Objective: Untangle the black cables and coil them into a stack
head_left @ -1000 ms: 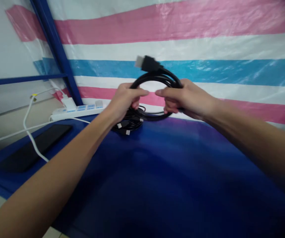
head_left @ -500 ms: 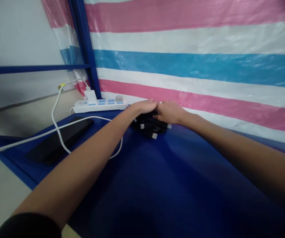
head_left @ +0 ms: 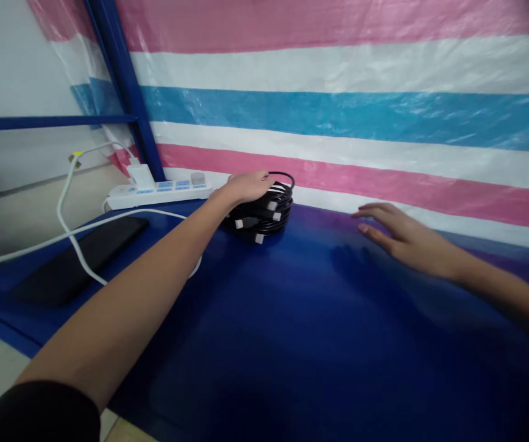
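Observation:
A coiled bundle of black cables [head_left: 282,212] sits on the blue surface [head_left: 292,307] near the striped sheet. Several plugs with pale rectangular ends stick out of its near side, and one loop rises at its top right. My left hand [head_left: 248,186] lies over the top of the bundle and grips it, its far fingers partly hidden. To the right, my right hand [head_left: 405,236] hovers apart from the cables, fingers spread and holding nothing.
A white power strip [head_left: 160,195] with a plugged-in white charger [head_left: 141,175] lies behind on the left. White cord [head_left: 73,233] crosses a flat black object [head_left: 80,261]. A blue post [head_left: 123,86] and striped plastic sheet [head_left: 338,113] stand behind.
My right hand has let go of the cable bundle and moved off to the right, opening. My left hand stays on the bundle. The view has shifted slightly to the right.

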Available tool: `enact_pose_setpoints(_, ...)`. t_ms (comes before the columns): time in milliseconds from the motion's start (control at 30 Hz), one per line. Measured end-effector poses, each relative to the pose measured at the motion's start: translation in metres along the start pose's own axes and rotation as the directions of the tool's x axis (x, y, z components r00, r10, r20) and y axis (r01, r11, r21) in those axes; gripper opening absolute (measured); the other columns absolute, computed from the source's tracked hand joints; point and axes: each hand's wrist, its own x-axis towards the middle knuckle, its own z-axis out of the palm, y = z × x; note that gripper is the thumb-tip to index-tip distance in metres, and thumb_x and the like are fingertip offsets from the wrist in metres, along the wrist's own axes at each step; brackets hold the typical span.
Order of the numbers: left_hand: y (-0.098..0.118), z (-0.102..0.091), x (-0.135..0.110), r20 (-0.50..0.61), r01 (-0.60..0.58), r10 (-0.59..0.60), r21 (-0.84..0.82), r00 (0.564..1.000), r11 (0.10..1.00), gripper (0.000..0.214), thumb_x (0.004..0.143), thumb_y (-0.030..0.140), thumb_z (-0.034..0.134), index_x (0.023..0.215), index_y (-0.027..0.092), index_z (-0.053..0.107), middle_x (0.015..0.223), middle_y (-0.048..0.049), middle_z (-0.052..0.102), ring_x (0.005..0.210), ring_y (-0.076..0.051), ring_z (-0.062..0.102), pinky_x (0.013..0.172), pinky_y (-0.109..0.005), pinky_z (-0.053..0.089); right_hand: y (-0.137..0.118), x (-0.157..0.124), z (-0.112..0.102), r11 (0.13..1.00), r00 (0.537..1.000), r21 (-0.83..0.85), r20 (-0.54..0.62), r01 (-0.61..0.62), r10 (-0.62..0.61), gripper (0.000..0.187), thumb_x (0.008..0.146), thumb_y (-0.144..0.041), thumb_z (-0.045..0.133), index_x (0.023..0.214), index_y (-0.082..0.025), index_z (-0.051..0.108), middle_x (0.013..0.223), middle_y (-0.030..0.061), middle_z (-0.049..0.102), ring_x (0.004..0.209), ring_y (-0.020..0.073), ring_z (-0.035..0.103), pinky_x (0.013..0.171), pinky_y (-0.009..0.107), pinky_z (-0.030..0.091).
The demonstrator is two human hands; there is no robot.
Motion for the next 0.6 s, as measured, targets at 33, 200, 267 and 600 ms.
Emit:
enact_pose_setpoints(33, 0.008, 0.001, -0.002, -0.022, -0.003, 0.003, 0.010, 1.000, 1.000, 0.050, 0.087, 0.049, 0.032, 0.117, 0.018, 0.058, 0.127, -0.0134, 0.059, 0.121, -0.031, 0.047, 0.104, -0.044, 0.030, 0.008, -0.014, 0.007, 1.000, 0.999, 0.005, 0.025, -0.023, 0.023, 0.035, 0.091, -0.043, 0.040, 0.113, -0.024, 0.058, 0.121, 0.0165, 0.057, 0.112, 0.0274, 0.057, 0.096, 0.041, 0.044)
enact_pose_setpoints(200, 0.043, 0.007, -0.011, -0.049, -0.056, 0.058, 0.042, 0.997, 0.998, 0.052, 0.090, 0.047, 0.025, 0.116, 0.019, 0.061, 0.130, -0.0141, 0.057, 0.118, -0.029, 0.050, 0.100, -0.041, 0.035, 0.016, -0.048, 0.023, 0.998, 0.998, -0.001, 0.012, -0.069, 0.069, 0.034, 0.095, -0.038, 0.036, 0.111, -0.018, 0.058, 0.114, 0.0128, 0.061, 0.106, 0.0266, 0.059, 0.093, 0.046, 0.046)
enact_pose_setpoints(267, 0.049, 0.009, -0.014, -0.073, -0.074, 0.078, 0.059, 0.994, 0.996, 0.054, 0.090, 0.048, 0.024, 0.113, 0.018, 0.063, 0.129, -0.0148, 0.058, 0.116, -0.029, 0.052, 0.099, -0.041, 0.036, 0.014, -0.051, 0.020, 0.998, 0.998, -0.018, 0.016, -0.060, 0.061, 0.030, 0.095, -0.034, 0.039, 0.110, -0.016, 0.058, 0.113, 0.0119, 0.061, 0.106, 0.0247, 0.058, 0.093, 0.045, 0.045)
enact_pose_setpoints(600, 0.101, 0.017, -0.073, -0.166, -0.212, 0.255, 0.242, 0.953, 0.947, 0.051, 0.090, 0.044, 0.037, 0.131, 0.018, 0.050, 0.137, -0.0129, 0.049, 0.125, -0.032, 0.043, 0.107, -0.049, 0.028, 0.019, -0.060, 0.011, 0.994, 0.997, -0.078, 0.002, -0.072, 0.073, 0.024, 0.092, -0.030, 0.053, 0.110, -0.015, 0.059, 0.111, 0.0077, 0.061, 0.100, 0.0204, 0.060, 0.085, 0.043, 0.050)
